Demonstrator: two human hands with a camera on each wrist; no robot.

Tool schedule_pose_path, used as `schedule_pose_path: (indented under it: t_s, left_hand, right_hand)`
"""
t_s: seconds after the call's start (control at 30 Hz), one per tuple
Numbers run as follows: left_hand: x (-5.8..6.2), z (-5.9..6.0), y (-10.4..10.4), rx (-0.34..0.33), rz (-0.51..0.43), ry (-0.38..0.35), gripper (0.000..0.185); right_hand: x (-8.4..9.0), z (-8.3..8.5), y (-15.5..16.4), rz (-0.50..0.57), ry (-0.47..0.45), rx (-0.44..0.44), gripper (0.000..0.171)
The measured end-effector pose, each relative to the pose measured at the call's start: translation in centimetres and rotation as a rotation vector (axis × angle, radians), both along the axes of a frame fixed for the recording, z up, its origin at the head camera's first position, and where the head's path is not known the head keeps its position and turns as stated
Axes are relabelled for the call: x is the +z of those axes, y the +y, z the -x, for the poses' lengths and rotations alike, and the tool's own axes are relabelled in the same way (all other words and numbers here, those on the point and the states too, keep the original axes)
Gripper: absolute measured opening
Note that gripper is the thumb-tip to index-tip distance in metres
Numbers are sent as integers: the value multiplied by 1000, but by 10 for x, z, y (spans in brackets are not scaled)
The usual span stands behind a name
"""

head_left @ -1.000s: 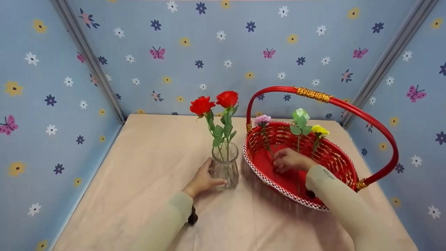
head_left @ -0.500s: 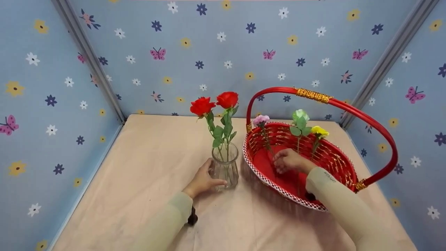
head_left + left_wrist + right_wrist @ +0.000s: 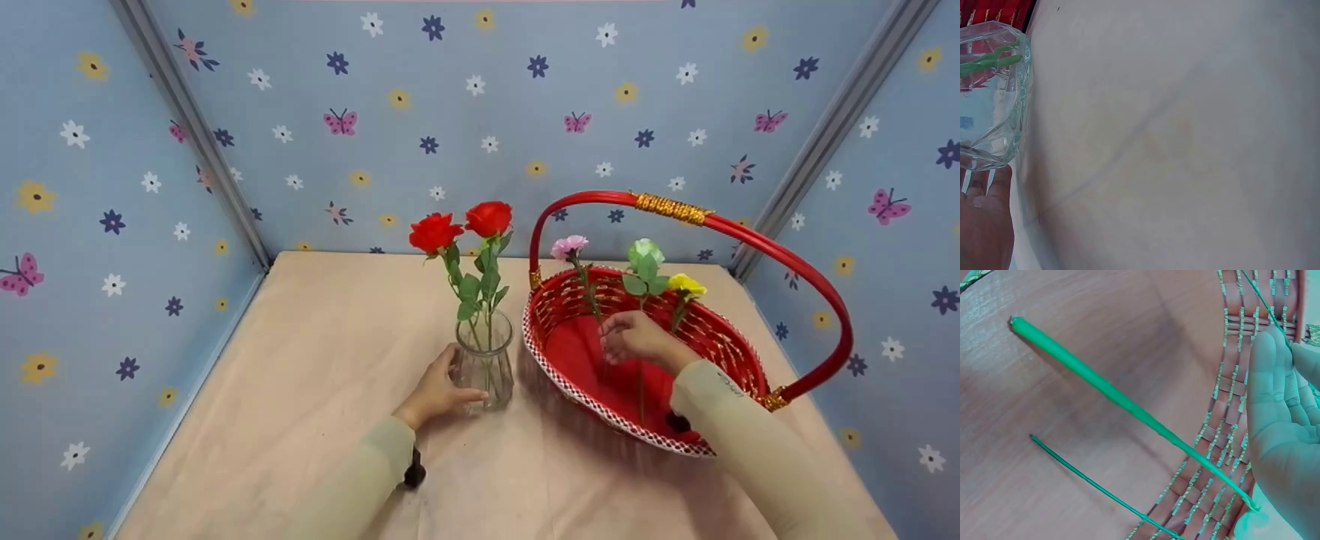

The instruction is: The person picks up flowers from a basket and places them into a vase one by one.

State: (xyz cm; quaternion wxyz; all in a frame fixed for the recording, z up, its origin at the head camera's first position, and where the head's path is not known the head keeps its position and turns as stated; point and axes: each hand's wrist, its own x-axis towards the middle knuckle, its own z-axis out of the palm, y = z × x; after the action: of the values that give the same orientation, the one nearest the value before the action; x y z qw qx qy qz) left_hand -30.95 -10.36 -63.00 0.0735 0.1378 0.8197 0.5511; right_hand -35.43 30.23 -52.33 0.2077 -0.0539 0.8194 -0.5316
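Red roses (image 3: pixel 488 218), two of them, lean in a glass vase (image 3: pixel 500 375) on the table (image 3: pixel 337 375) in the head view, and the person's left hand (image 3: pixel 441 390) is wrapped on the vase, thumb across its front. Beside it, the right hand (image 3: pixel 637 337) pinches the stem of a pink flower (image 3: pixel 570 247) in the red basket (image 3: pixel 568 351); a pale green flower (image 3: pixel 646 251) and a yellow flower (image 3: pixel 686 285) lean there too. In the left wrist view, cut stem ends (image 3: pixel 994 62) show through the vase, fingers against the glass. In the right wrist view, a thin stem meets thumb and fingertips, near two loose stems. Picking up the pink flower seems the step in hand; the next move probably calls for lifting it clear of the rim, vase steadied.
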Motion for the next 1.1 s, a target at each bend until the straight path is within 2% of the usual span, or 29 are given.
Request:
schedule_pose_path:
  t_s: [0.43,0.63,0.9,1.1]
  left_hand:
    - [-3,2,1,-3,-16,16,93]
    - [-3,2,0,-9,-36,41,90]
    - [-2,3,0,-17,-26,61,91]
    - [-2,2,1,-10,-22,51,94]
  right_hand:
    - [16,-7,11,-43,32,-23,16]
    - [21,-10,12,-51,80,0,16]
    - [29,-15,12,-48,116,49,23]
    - [34,-16,8,-45,137,71,19]
